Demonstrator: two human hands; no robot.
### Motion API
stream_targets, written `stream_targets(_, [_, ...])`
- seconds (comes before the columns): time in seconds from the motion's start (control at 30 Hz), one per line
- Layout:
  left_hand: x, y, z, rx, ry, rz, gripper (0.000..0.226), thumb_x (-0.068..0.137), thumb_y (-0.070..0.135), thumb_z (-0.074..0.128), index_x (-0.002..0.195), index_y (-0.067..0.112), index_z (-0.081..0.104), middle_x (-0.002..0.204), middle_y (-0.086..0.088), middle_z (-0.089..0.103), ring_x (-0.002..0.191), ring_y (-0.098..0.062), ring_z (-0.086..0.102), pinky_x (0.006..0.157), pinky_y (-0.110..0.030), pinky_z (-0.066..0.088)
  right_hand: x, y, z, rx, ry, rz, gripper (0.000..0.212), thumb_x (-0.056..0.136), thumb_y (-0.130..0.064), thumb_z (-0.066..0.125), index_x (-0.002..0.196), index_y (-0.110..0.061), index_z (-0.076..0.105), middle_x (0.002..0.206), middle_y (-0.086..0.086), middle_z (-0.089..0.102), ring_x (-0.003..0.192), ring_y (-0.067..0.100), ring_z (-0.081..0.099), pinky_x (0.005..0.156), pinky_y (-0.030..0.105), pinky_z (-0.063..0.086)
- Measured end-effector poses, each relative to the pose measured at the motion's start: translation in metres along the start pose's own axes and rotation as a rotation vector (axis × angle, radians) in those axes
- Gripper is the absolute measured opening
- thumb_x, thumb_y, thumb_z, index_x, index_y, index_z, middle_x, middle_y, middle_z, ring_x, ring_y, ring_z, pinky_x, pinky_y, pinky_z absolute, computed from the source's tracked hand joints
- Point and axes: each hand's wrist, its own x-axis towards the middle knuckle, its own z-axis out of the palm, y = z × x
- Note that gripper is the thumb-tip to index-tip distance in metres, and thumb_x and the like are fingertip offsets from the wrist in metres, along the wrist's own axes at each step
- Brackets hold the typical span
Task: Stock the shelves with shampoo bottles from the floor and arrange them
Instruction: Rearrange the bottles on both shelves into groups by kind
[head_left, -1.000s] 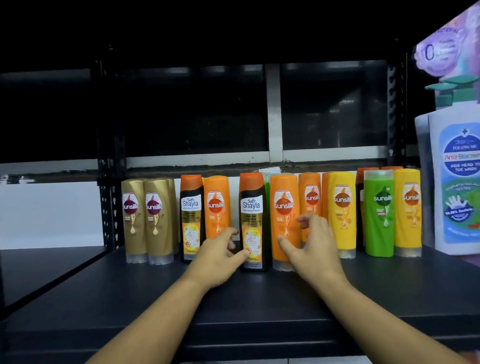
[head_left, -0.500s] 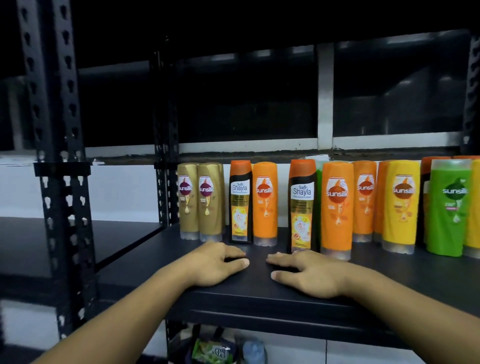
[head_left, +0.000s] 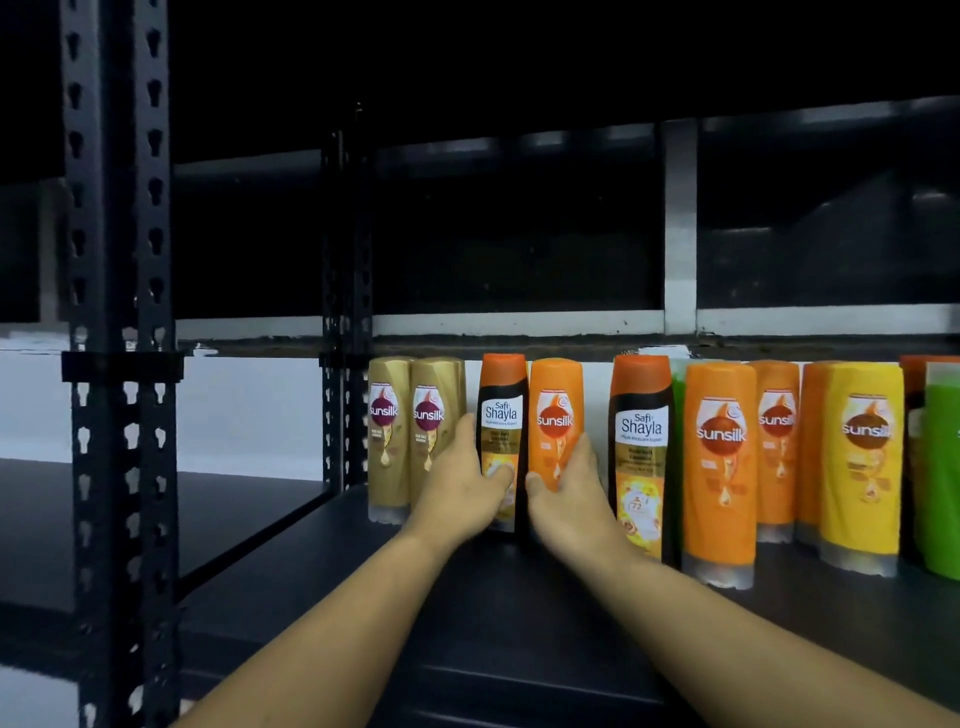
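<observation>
Head view: a left hand wraps a glossy black-and-orange Shayla bottle while the right hand clasps the smooth orange Sunsilk bottle touching it, both upright on a matte black shelf, just right of two rounded gold bottles.

A dark window pane fills the background, with faint streaks of light reflected near its top. A white vertical bar divides the glass, meeting a white horizontal rail along the bottom. Under the rail runs a dark, grimy ledge, and below that a plain white wall.
</observation>
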Motion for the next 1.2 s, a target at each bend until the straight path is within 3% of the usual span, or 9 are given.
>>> stream_targets(0.13, [0.002, -0.013, 0.009, -0.057, -0.048, -0.069, 0.059, 0.1, 0.027, 0.062, 0.149, 0.038, 0.03, 0.122, 0.015, 0.064, 0.101, 0.0, 0.062, 0.077, -0.015, 0.043, 0.002, 0.012, 0.001, -0.012, -0.024, 0.014, 0.09, 0.095, -0.009, 0.062, 0.159, -0.026, 0.002, 0.155, 0.002, 0.033, 0.142, 0.023, 0.038, 0.116, 0.045, 0.035])
stream_targets(0.27, [0.004, -0.021, 0.012, -0.043, -0.075, -0.112, 0.06, 0.1, 0.029, 0.063, 0.148, 0.036, 0.027, 0.122, 0.014, 0.063, 0.102, -0.003, 0.061, 0.084, -0.022, 0.043, 0.004, 0.026, 0.005, -0.141, -0.023, 0.003, 0.101, 0.094, -0.015, 0.067, 0.159, -0.026, -0.01, 0.155, 0.005, 0.027, 0.143, 0.025, 0.035, 0.114, 0.042, 0.034])
stream_targets(0.5, [0.005, -0.02, 0.013, 0.06, -0.043, -0.143, 0.047, 0.096, 0.023, 0.071, 0.135, 0.023, 0.044, 0.126, 0.004, 0.064, 0.106, -0.01, 0.059, 0.087, -0.027, 0.046, 0.005, 0.026, 0.007, -0.206, 0.005, 0.052, 0.087, 0.092, -0.02, 0.07, 0.155, -0.02, 0.01, 0.149, 0.008, 0.038, 0.135, 0.028, 0.046, 0.108, 0.045, 0.042])
stream_targets(0.8, [-0.012, -0.007, 0.0, 0.139, -0.024, -0.191, 0.04, 0.094, 0.023, 0.071, 0.124, 0.022, 0.044, 0.115, 0.004, 0.062, 0.1, -0.015, 0.057, 0.082, -0.032, 0.044, -0.025, 0.003, -0.012, -0.271, -0.088, 0.035, 0.075, 0.09, -0.024, 0.073, 0.144, -0.023, 0.02, 0.145, 0.004, 0.045, 0.128, 0.026, 0.053, 0.105, 0.043, 0.045])
stream_targets(0.97, [-0.025, 0.005, -0.009, 0.095, -0.119, -0.198, 0.041, 0.093, 0.024, 0.073, 0.126, 0.026, 0.049, 0.118, 0.008, 0.065, 0.108, -0.014, 0.061, 0.088, -0.031, 0.047, -0.045, -0.004, -0.045, -0.268, -0.174, 0.063, 0.075, 0.092, -0.028, 0.073, 0.145, -0.03, 0.02, 0.146, -0.002, 0.044, 0.134, 0.022, 0.046, 0.11, 0.042, 0.04])
stream_targets(1.2, [-0.049, 0.035, 0.013, 0.028, -0.276, -0.152, 0.056, 0.092, 0.028, 0.075, 0.138, 0.038, 0.045, 0.127, 0.012, 0.064, 0.119, -0.014, 0.062, 0.105, -0.044, 0.051, -0.075, 0.005, -0.116, -0.326, -0.17, 0.138, 0.081, 0.093, -0.037, 0.07, 0.151, -0.036, 0.014, 0.151, -0.003, 0.04, 0.138, 0.025, 0.043, 0.111, 0.043, 0.037])
